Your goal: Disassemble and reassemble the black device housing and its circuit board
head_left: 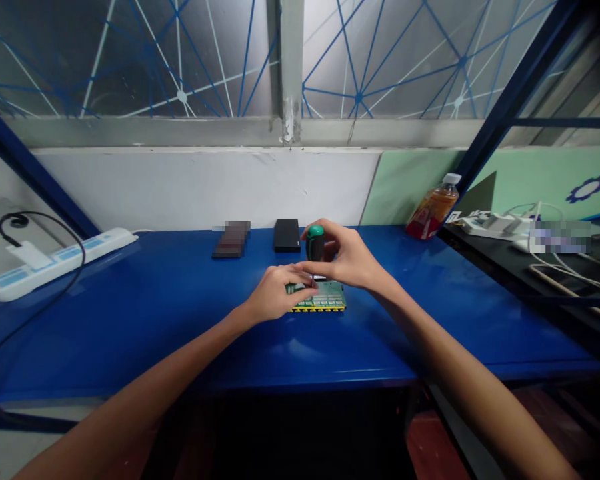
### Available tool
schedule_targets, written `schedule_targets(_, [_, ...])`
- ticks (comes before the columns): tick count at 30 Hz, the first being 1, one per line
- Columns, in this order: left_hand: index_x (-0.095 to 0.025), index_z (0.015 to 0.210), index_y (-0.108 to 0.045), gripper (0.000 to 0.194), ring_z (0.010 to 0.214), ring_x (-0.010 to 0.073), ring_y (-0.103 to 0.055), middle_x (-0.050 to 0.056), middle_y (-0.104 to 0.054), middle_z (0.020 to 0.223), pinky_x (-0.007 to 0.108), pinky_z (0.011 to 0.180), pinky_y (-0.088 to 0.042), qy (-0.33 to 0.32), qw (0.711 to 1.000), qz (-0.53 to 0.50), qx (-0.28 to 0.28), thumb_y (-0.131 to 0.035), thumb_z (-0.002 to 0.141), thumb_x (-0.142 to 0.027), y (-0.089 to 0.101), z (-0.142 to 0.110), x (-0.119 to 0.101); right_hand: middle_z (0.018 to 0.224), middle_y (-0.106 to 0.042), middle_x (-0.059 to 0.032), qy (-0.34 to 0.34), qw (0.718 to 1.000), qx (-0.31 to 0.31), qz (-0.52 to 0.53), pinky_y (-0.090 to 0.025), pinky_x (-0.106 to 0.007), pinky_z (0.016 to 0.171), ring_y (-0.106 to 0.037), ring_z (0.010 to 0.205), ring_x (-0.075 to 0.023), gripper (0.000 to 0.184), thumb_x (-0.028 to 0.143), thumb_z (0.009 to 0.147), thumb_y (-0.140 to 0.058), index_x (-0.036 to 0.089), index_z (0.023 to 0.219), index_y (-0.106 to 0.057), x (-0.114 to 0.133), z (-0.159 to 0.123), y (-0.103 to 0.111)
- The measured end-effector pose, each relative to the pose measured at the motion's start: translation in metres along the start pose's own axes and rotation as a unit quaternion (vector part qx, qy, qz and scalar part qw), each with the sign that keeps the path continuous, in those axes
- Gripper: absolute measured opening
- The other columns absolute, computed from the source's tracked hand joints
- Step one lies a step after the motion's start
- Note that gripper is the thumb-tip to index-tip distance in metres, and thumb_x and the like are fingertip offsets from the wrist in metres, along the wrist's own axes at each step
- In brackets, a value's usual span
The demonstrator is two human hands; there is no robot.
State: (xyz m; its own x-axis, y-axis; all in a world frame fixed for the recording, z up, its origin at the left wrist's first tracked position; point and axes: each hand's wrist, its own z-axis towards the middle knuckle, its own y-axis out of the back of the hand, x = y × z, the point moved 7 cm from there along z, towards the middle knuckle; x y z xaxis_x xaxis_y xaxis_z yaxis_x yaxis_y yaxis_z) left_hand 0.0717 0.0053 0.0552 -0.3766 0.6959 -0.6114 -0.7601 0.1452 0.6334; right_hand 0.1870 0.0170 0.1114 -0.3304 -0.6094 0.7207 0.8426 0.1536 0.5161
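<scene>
A green circuit board (327, 298) with a yellow-black striped front edge lies flat in the middle of the blue table (130, 313). My left hand (276, 293) rests on the board's left part, fingers pressed down on it. My right hand (343, 257) is wrapped round a stubby screwdriver (315, 241) with a green and black handle, held upright above the board's back edge. The screwdriver's tip is hidden behind my fingers.
A black flat box (287, 235) and a blurred dark object (231, 240) lie at the table's back. A white power strip (55, 259) with a black cable sits at the left. A bottle of amber liquid (434, 208) stands at the right, beside a dark shelf with white cables (500, 223).
</scene>
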Motion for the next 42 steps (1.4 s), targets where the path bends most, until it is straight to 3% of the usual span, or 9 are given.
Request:
schedule_targets(3, [-0.017,0.086,-0.076,0.012,0.081,0.0187,-0.069,0.006,-0.075,0.087,0.031,0.079,-0.054,0.003,1.0,-0.013,0.02,-0.066,0.084,-0.024,-0.002,0.0,0.002,0.063,-0.046,0.0066,0.016,1.0,0.002,-0.013,-0.032,-0.022,0.043,-0.043,0.048,-0.0071,0.042,0.039,0.07,-0.075,0.021,0.102,-0.054,0.002,-0.001,-0.002])
schedule_targets(7, [-0.017,0.087,-0.075,0.011,0.084,0.0183,-0.069,0.005,-0.075,0.09,0.031,0.082,-0.053,0.006,0.999,-0.022,0.038,-0.065,0.085,-0.021,-0.003,0.0,0.0,0.067,-0.049,0.0054,0.038,0.999,-0.003,0.001,-0.036,-0.022,0.045,-0.044,0.048,-0.0067,0.041,0.043,0.076,-0.07,0.021,0.106,-0.054,0.007,-0.003,-0.002])
schedule_targets(13, [-0.018,0.09,-0.074,0.013,0.087,0.0186,-0.069,0.005,-0.075,0.093,0.032,0.085,-0.052,0.008,0.998,-0.023,0.053,-0.061,0.086,-0.018,-0.005,-0.001,-0.001,0.071,-0.051,0.0039,0.057,0.998,0.001,0.0,-0.037,-0.021,0.044,-0.046,0.049,-0.0068,0.033,0.034,0.081,-0.064,0.021,0.11,-0.055,0.011,-0.004,-0.002])
schedule_targets(22, [-0.016,0.082,-0.074,0.009,0.084,0.019,-0.068,0.006,-0.074,0.085,0.032,0.084,-0.052,-0.009,0.999,-0.032,-0.018,-0.072,0.08,-0.025,0.0,-0.001,0.002,0.066,-0.048,0.0061,0.092,0.991,-0.069,-0.07,-0.036,-0.022,0.046,-0.041,0.048,-0.0064,0.041,0.041,0.076,-0.07,0.02,0.109,-0.056,0.013,-0.004,0.006])
schedule_targets(26, [-0.016,0.083,-0.074,0.008,0.082,0.0187,-0.069,0.006,-0.074,0.086,0.033,0.084,-0.053,-0.006,0.999,-0.041,-0.003,-0.071,0.081,-0.024,-0.001,0.0,0.003,0.056,-0.041,0.0087,0.095,0.986,-0.081,-0.11,-0.035,-0.024,0.048,-0.038,0.046,-0.0078,0.048,0.047,0.075,-0.07,0.02,0.112,-0.056,0.016,-0.004,0.008])
schedule_targets(35, [-0.016,0.091,-0.074,0.012,0.094,0.0204,-0.069,0.007,-0.075,0.095,0.034,0.088,-0.052,-0.003,0.998,-0.045,0.032,-0.063,0.085,-0.018,-0.006,-0.001,0.001,0.074,-0.059,0.0017,0.111,0.988,-0.067,-0.084,-0.038,-0.024,0.049,-0.047,0.053,-0.0097,0.041,0.039,0.085,-0.059,0.021,0.121,-0.052,0.017,-0.008,0.003])
schedule_targets(42, [-0.016,0.084,-0.074,0.009,0.088,0.0203,-0.069,0.007,-0.074,0.089,0.033,0.083,-0.053,-0.023,1.0,-0.019,0.0,-0.069,0.081,-0.023,-0.001,-0.001,-0.004,0.062,-0.047,0.0063,0.112,0.985,-0.094,-0.095,-0.036,-0.023,0.047,-0.04,0.048,-0.0078,0.035,0.038,0.084,-0.059,0.02,0.115,-0.055,0.019,-0.007,0.005])
